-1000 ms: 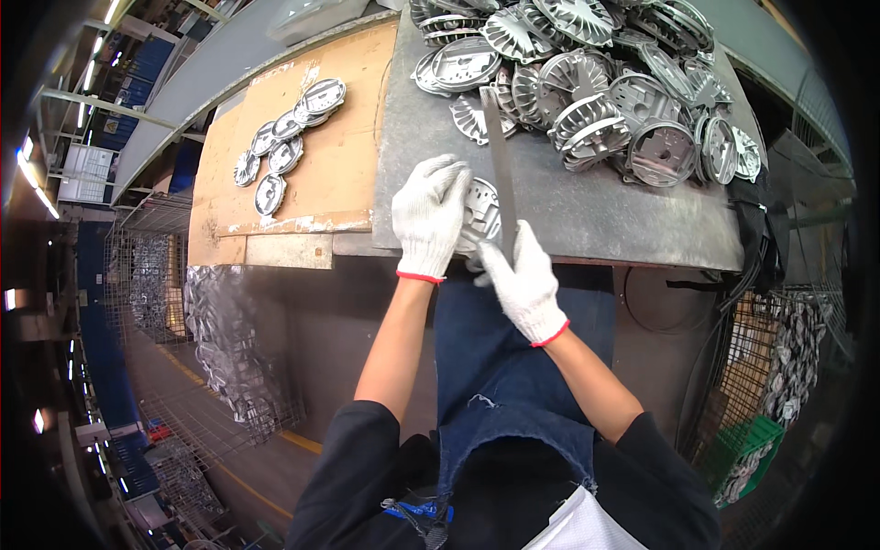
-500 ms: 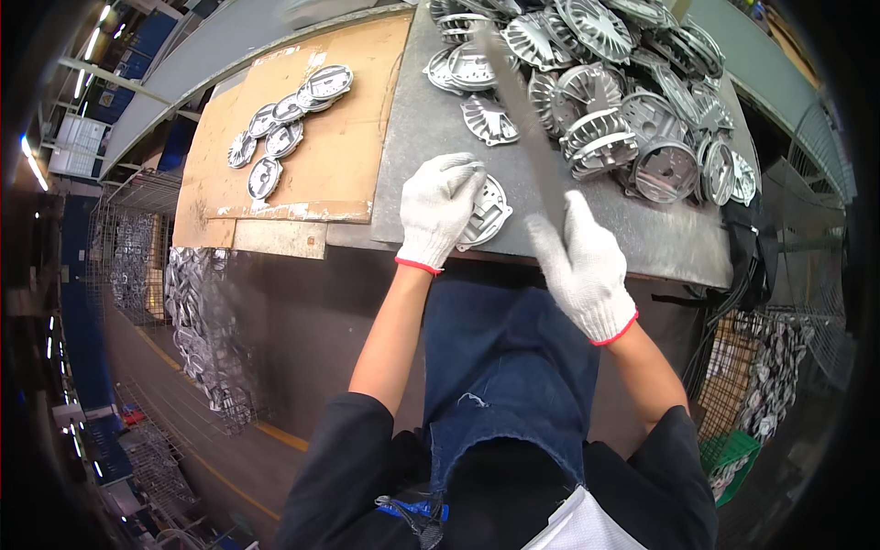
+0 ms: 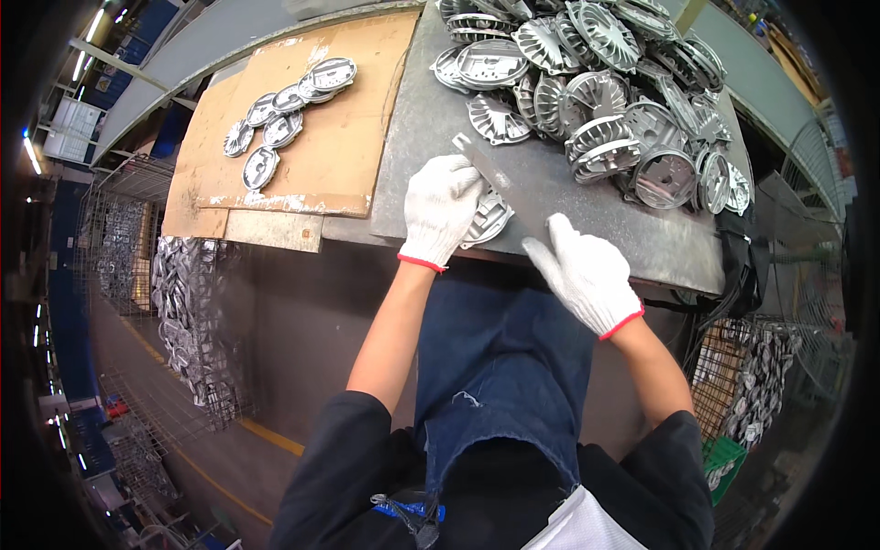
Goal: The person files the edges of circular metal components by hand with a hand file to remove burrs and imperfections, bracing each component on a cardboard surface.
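Observation:
My left hand (image 3: 441, 209), in a white knit glove with a red cuff, is closed on a round silver metal casting (image 3: 489, 222) at the table's near edge. The glove covers the casting's left part. My right hand (image 3: 587, 273), gloved the same way, grips a long flat metal file (image 3: 501, 186); its handle end is hidden in the palm. The file slants up and left across the casting, its tip just past my left fingers. Whether its edge touches the casting I cannot tell.
A heap of finned round castings (image 3: 600, 92) covers the far right of the grey metal table (image 3: 412, 119). Several more lie on a brown cardboard sheet (image 3: 339, 156) at left. Wire cages of metal parts (image 3: 188, 321) stand below on the left, with a green crate (image 3: 724, 466) low right.
The file has swung down and left, from pointing up towards the heap to lying across the casting. My right hand has dropped slightly; my left stays on the casting.

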Demonstrator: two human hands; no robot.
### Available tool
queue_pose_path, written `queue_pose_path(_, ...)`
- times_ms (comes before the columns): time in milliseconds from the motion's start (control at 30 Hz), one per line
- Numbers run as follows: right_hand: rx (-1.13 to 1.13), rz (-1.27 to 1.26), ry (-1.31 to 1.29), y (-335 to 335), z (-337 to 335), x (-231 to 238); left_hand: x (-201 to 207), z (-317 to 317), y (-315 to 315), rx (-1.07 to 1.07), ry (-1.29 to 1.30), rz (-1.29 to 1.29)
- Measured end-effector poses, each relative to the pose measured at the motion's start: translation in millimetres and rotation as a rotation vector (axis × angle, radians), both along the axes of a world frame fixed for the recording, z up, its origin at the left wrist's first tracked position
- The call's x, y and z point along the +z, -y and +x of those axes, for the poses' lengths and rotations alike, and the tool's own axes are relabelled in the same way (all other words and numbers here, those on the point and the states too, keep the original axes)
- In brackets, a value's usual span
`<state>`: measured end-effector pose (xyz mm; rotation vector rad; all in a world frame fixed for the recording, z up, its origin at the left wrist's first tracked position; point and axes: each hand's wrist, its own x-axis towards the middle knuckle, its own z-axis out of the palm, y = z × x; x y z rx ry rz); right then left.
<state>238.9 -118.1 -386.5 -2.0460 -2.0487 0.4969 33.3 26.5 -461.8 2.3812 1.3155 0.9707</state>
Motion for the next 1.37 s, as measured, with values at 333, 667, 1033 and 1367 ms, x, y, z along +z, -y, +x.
queue_pose_path(333, -0.138, -0.060, -0.154, -13, -8, -14, 12, 5, 2, -0.016, 0.025, -0.111)
queue_pose_path(667, -0.249, -0.143, -0.440, -72, -28, -33, 19, 2, 1, -0.191, 0.086, -0.266)
queue_pose_path(1033, -0.253, -0.177, -0.463, -77, -31, -32, 35, 6, 13, -0.093, 0.076, -0.145)
queue_pose_path(1367, -0.174, -0.068, -0.706, -61, -19, -41, 61, -2, -11, -0.050, 0.416, -0.417)
